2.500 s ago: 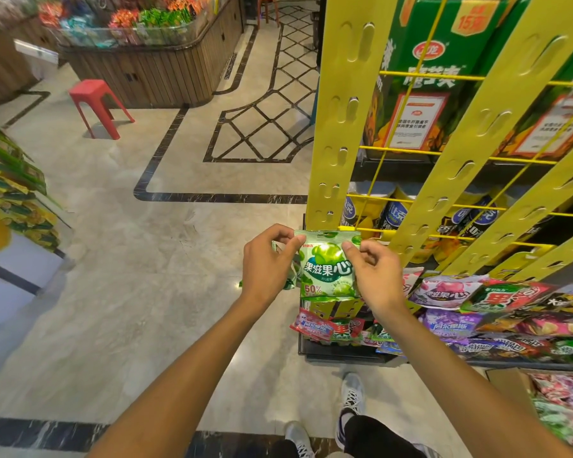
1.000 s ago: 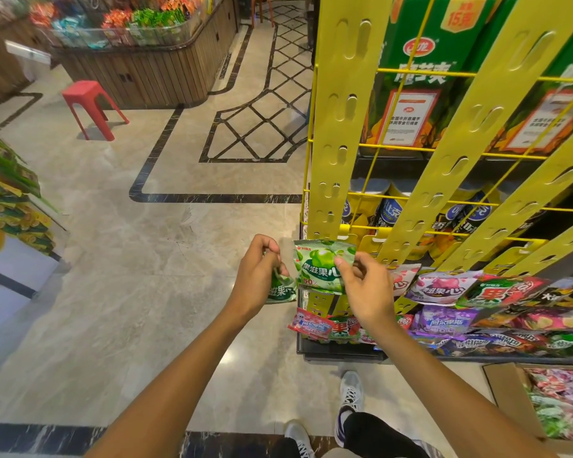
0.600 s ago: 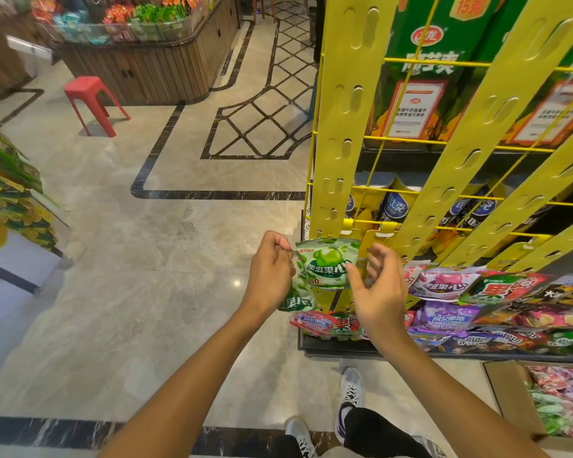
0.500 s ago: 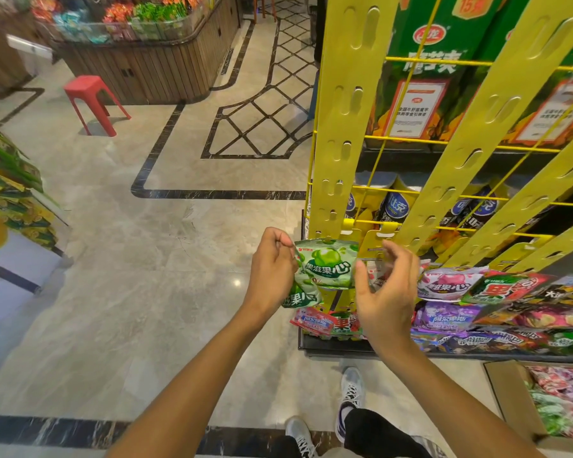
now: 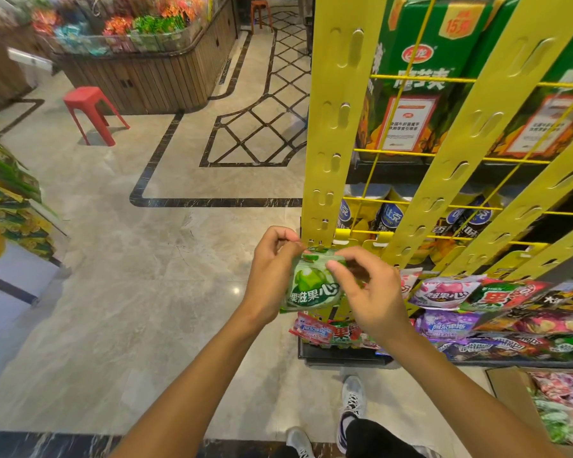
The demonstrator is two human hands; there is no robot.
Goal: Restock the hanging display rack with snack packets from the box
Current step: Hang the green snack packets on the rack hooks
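- shop floor (image 5: 119,292) of pale marble, red stool (image 5: 91,112) far off.
- left hand (image 5: 272,276) and right hand (image 5: 371,292) pinch green snack packet (image 5: 313,285), fingers clamped on its top edge, at foot of yellow rack strip (image 5: 336,127).
- box (image 5: 516,391) lower right.

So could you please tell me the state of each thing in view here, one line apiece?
Left hand: pinches the green packet's top left edge.
Right hand: pinches the packet's top right edge.
Green packet: held up at the foot of the yellow strip, hooked or not I cannot tell.
Yellow strip: upright, its visible hooks bare.
Cardboard box: open, packets inside.
Red stool: upright.
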